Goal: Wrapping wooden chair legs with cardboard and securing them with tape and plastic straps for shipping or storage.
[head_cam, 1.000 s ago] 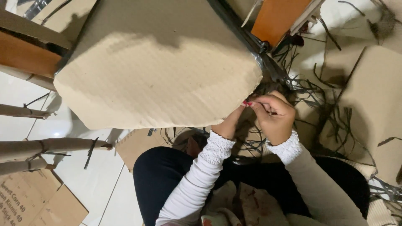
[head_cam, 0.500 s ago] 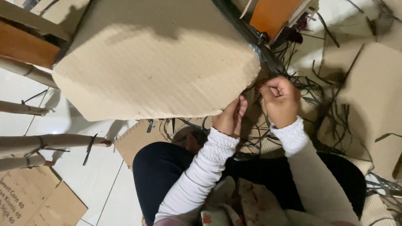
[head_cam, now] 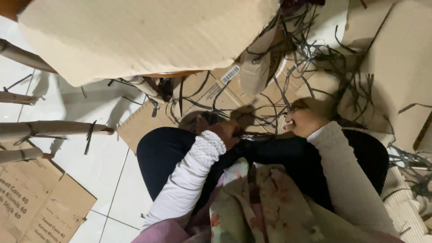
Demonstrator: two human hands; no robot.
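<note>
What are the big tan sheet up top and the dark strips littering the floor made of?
Big tan sheet: looks like corrugated cardboard, matte, with faint parallel ribbing across its face and a rough edge. Dark strips: thin, flat, curling bands with a slight sheen, probably plastic strapping, though the blur leaves that open. Some lie near the right hand and left hand.

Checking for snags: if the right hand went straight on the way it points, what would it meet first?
Probably the tangle of dark strips just beyond the right hand, lying over flattened cardboard; depth is unclear.
</note>
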